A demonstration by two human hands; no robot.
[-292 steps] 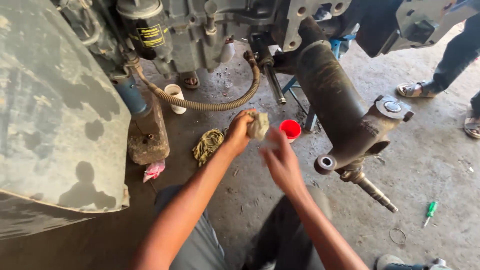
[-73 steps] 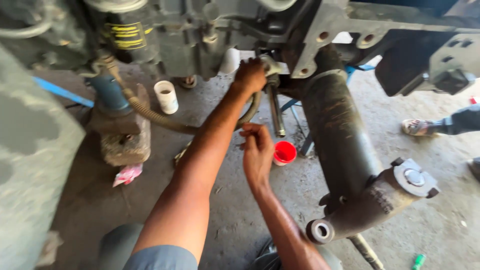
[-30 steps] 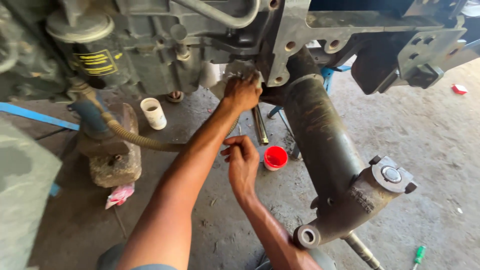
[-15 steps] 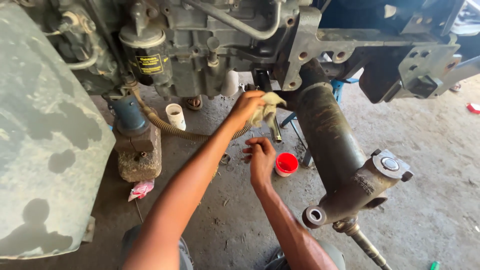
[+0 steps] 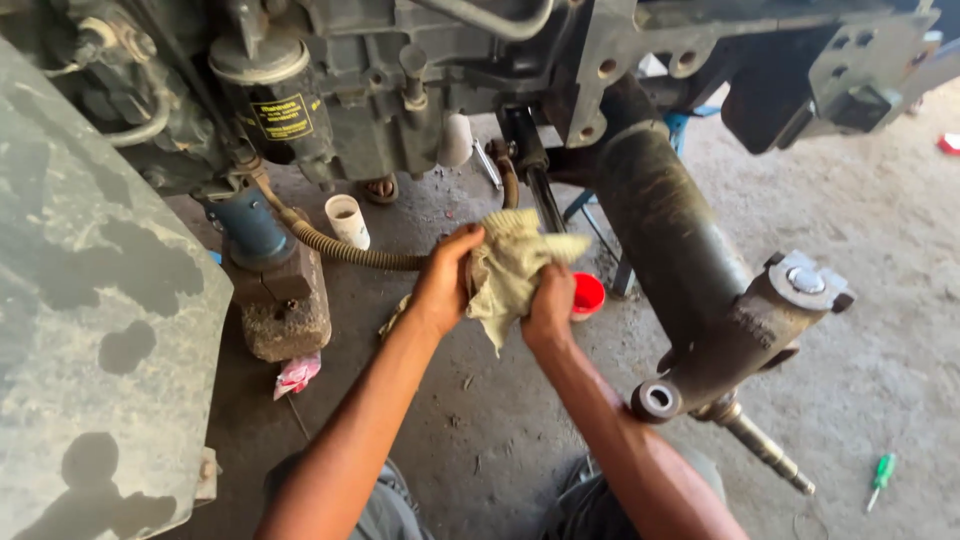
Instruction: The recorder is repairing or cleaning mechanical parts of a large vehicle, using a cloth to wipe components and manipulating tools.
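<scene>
Both forearms reach up from the bottom of the view over a dusty concrete floor (image 5: 480,440). The left hand (image 5: 448,278) and the right hand (image 5: 552,300) are both closed around a crumpled, pale yellowish rag (image 5: 508,272), which is bunched between them, a loose corner hanging down between the wrists. Just right of the right hand, a small red cap (image 5: 588,296) lies on the floor. Further right, a heavy dark axle beam (image 5: 670,240) slants down to a knuckle (image 5: 760,320) with a threaded spindle (image 5: 765,450), and a green screwdriver (image 5: 880,478) lies well apart on the floor. To the left, a blue jack (image 5: 250,225) stands on a block (image 5: 285,315), a pink scrap (image 5: 295,375) near it. Behind the hands run a ribbed hose (image 5: 350,255), a white cup (image 5: 347,220), and the engine underside with a dark oil filter (image 5: 270,100).
</scene>
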